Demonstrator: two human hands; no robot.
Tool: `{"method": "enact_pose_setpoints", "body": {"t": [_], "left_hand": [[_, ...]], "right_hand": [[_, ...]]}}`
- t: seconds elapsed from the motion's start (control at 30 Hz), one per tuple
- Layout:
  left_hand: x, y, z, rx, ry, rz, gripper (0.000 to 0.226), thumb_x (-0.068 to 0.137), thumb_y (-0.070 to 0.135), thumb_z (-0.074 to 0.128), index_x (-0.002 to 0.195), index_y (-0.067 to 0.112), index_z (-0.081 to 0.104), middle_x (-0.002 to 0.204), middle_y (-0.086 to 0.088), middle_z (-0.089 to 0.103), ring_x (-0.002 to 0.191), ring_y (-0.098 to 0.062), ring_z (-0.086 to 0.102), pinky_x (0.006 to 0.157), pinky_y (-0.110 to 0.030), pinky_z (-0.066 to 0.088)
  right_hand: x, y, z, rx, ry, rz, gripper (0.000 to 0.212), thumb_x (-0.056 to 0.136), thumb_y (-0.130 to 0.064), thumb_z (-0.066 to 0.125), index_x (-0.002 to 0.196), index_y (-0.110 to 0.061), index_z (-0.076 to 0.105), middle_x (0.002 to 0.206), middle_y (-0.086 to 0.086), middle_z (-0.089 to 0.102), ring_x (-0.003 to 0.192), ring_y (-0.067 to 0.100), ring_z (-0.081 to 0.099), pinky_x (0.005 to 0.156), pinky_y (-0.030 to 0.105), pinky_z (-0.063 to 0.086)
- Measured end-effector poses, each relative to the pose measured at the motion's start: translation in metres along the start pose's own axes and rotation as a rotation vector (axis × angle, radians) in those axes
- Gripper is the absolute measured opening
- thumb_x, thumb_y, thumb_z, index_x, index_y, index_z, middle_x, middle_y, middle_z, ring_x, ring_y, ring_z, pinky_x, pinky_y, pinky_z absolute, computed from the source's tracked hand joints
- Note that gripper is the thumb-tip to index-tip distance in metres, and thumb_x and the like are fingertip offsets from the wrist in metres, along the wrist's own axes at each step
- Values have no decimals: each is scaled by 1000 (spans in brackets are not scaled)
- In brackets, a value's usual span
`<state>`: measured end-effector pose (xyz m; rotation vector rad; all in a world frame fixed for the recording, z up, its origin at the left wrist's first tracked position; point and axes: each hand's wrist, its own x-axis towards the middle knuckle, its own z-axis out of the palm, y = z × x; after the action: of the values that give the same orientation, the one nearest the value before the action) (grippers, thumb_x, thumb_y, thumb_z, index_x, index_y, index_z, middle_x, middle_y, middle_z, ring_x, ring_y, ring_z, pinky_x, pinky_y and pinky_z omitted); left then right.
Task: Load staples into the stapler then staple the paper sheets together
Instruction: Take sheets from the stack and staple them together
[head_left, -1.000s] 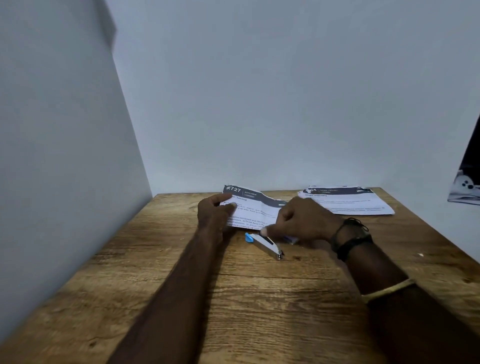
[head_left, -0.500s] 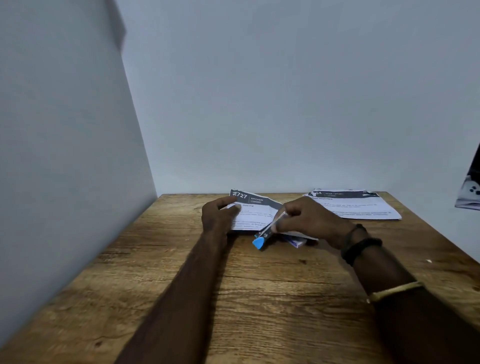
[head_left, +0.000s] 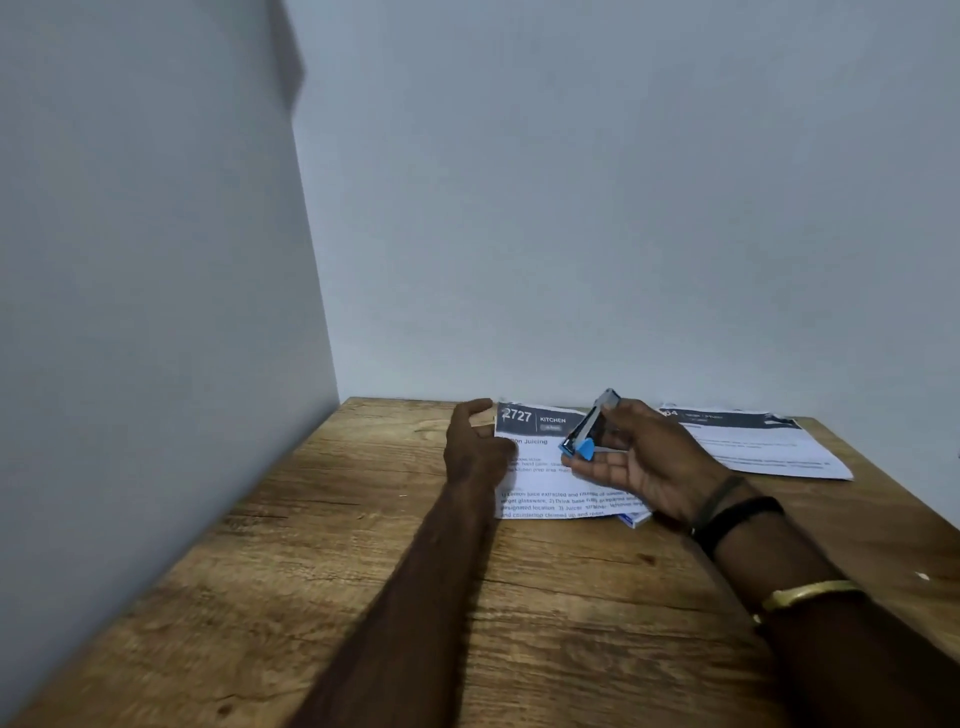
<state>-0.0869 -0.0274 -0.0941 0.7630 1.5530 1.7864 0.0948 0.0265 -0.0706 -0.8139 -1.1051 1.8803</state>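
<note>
Bring the left hand (head_left: 475, 447), curled at the left edge of the paper sheet (head_left: 550, 486) (grip unclear), across to steady the stapler (head_left: 589, 428), pinched tilted in the right hand (head_left: 641, 460) just above that sheet, before opening its tray for loading.

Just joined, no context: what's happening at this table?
A person's right hand has a small silver-and-black stapler with blue ends in its grip, tilted up above a printed white paper sheet headed 2727 KITCHEN on the wooden table. The left hand sits at that sheet's left edge. A second printed sheet lies further right. Whether staples are loaded cannot be seen.
</note>
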Motion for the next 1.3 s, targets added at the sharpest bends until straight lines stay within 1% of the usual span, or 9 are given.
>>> {"method": "enact_pose_setpoints", "body": {"t": [0.1,0.17,0.3,0.43,0.67,1.0,1.13,1.23,1.3], "left_hand": [[2,-1,0,32,-7,24,57,73,-23,55,104,24,63,99,-17,75,90,-38,73,77,-55,61],[4,-2,0,51,-2,29,54,73,-22,55,97,25,65,97,-16,76,90,-38,73,77,-54,61],[5,-4,1,38,-4,42,50,71,-21,53,90,23,68,98,-15,76,92,-37,73,79,-54,61],[7,-4,2,46,-4,52,45,71,-17,54,86,23,69,97,-10,77,92,-34,74,80,-55,61],[5,-3,5,73,6,114,43,65,-11,52,81,25,71,92,-9,76,90,-37,74,76,-55,61],[0,3,7,138,-2,180,43,74,-14,55,82,25,70,100,-8,72,94,-34,72,76,-52,62],[-3,4,6,140,-8,189,42,75,-15,55,85,23,71,100,-7,72,95,-32,72,78,-50,62],[-4,5,6,140,-17,196,41,75,-16,54,89,19,71,99,-7,72,96,-32,71,80,-49,61],[-5,6,6,140,-27,189,40,76,-16,55,90,18,71,99,-6,71,95,-32,72,78,-47,62]], "right_hand": [[13,3,5,61,38,-34,23,101,-1,55,123,-4,56,129,35,59,113,51,66,75,54,62],[20,4,7,51,31,-83,27,97,7,57,122,-2,58,120,29,63,112,46,66,76,49,64],[30,3,13,-110,50,-244,15,94,4,64,108,-2,66,108,21,70,105,36,69,78,39,65],[36,3,19,-250,71,-450,26,93,4,66,116,-8,65,104,12,72,98,28,71,77,31,65],[42,6,21,-481,94,-602,43,89,5,71,130,-6,64,127,15,69,123,32,64,100,54,56],[39,5,20,-508,45,-607,47,89,5,70,134,-8,62,125,11,70,117,31,68,99,52,57],[39,5,19,-547,58,-623,38,88,4,71,124,-5,66,116,14,73,113,33,69,99,52,57],[40,4,19,-552,78,-635,27,89,4,70,116,0,66,109,23,72,107,42,69,92,55,59],[40,4,18,-556,87,-634,22,91,4,68,112,1,65,106,28,69,99,44,70,79,53,61]]}}
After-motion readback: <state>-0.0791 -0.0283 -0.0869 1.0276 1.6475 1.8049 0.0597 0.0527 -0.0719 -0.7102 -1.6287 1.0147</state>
